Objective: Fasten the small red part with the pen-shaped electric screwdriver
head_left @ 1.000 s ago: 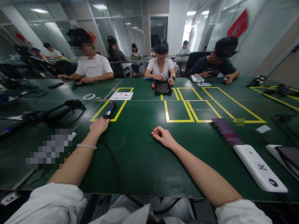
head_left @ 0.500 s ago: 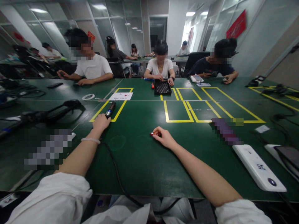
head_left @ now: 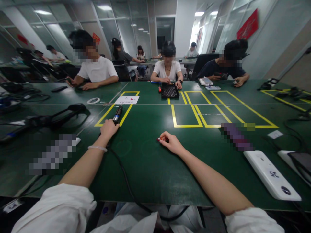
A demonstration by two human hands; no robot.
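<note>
My left hand (head_left: pixel 108 128) is closed round the near end of a dark corded electric screwdriver (head_left: pixel 117 115) that lies on the green table (head_left: pixel 145 161), across a yellow tape line. Its black cable (head_left: pixel 123 178) runs back toward me over the table edge. My right hand (head_left: pixel 170 142) rests on the table in the middle, its fingers pinched on a small red object (head_left: pixel 159 139).
A white power strip (head_left: pixel 272 174) lies at the right, next to a dark device (head_left: pixel 301 161). A black tray (head_left: pixel 169 91) sits in front of a person across the table. Black headgear (head_left: pixel 60 115) and cables lie at the left. Other people sit along the far side.
My left hand has slid slightly forward and right with the screwdriver. My right hand has stayed where it was.
</note>
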